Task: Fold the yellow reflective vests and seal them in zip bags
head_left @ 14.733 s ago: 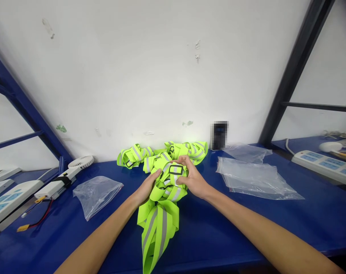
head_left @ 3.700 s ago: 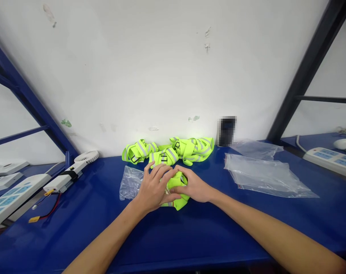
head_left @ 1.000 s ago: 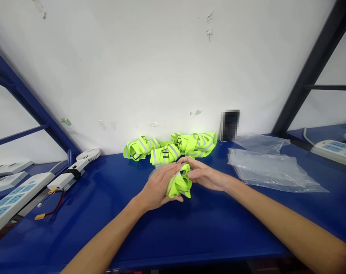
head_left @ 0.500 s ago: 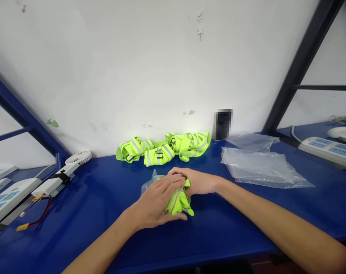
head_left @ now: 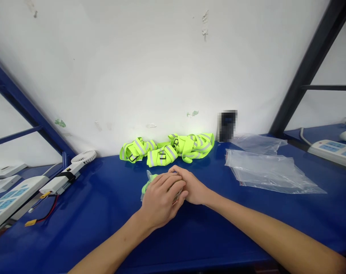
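Observation:
A clear plastic bag point(head_left: 148, 185) with neon yellow-green strap material inside shows to the left of my hands, over the blue table. My left hand point(head_left: 162, 198) curls over the bag from the near side, its fingers bent and reaching toward my other hand. My right hand point(head_left: 190, 185) closes on the bag's right end, with its fingers mostly behind the left one. Most of the bag and its contents are hidden under both hands. Behind them, bundled neon reflective straps point(head_left: 164, 154) with grey stripes and black buckles lie along the wall.
Flat clear zip bags point(head_left: 272, 173) lie on the right of the blue table point(head_left: 218, 236). A dark blurred object point(head_left: 227, 125) leans on the wall. At left are a small white fan point(head_left: 84, 156), a cabled battery pack point(head_left: 59, 180) and a power strip point(head_left: 16, 198).
The neon straps that stuck out at the right between my hands are now out of sight there. More neon shows inside the bag at left. My left fingers have curled in closer.

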Action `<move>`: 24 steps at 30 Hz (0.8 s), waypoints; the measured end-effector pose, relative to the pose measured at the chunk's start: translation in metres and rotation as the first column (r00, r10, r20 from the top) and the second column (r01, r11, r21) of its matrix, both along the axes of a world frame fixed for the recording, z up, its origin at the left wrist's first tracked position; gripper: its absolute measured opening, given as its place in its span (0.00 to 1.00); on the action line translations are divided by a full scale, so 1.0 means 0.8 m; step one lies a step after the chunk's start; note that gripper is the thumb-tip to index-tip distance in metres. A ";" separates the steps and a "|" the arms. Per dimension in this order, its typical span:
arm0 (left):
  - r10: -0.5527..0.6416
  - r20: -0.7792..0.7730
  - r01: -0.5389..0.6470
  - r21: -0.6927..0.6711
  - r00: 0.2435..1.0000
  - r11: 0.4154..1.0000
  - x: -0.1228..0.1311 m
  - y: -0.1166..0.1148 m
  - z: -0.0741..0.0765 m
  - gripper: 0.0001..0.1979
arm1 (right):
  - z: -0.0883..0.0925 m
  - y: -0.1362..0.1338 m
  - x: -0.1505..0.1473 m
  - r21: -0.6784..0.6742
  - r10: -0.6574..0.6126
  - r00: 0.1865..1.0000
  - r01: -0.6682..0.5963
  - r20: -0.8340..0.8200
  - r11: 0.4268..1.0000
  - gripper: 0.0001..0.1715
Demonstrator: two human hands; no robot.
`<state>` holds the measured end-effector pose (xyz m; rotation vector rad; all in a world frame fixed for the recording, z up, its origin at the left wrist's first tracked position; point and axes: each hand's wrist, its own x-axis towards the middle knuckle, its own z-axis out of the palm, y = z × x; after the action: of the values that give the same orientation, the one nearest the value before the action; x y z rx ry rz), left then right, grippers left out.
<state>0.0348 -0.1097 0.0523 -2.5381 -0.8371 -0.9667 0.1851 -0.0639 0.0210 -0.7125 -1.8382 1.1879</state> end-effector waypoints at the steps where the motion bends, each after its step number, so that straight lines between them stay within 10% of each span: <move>1: 0.013 0.013 -0.014 0.008 1.000 1.000 0.000 0.000 -0.002 0.08 | 0.002 -0.002 0.000 0.050 -0.018 1.000 0.017 0.018 0.999 0.16; 6: -0.071 -0.012 0.071 0.009 0.997 0.997 -0.015 0.006 0.000 0.17 | 0.012 -0.010 0.000 0.158 -0.110 0.992 0.100 0.055 0.982 0.16; 11: -0.004 0.197 -0.012 0.076 0.980 0.997 -0.043 0.023 0.001 0.23 | 0.012 -0.004 0.007 -0.064 -0.018 0.999 0.021 0.041 0.998 0.24; 18: 0.034 0.371 -0.012 -0.063 0.928 0.998 -0.061 0.030 -0.006 0.18 | 0.028 -0.006 0.026 0.341 0.058 0.985 -0.112 0.164 0.933 0.37; 24: 0.073 0.409 -0.008 -0.159 0.910 0.987 -0.043 0.024 -0.018 0.16 | 0.020 -0.006 0.018 0.506 -0.128 0.987 0.062 0.096 0.860 0.16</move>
<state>0.0004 -0.0906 0.0376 -2.4607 -1.1134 -1.5138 0.1998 -0.0686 0.0366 -0.5748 -2.0735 0.5610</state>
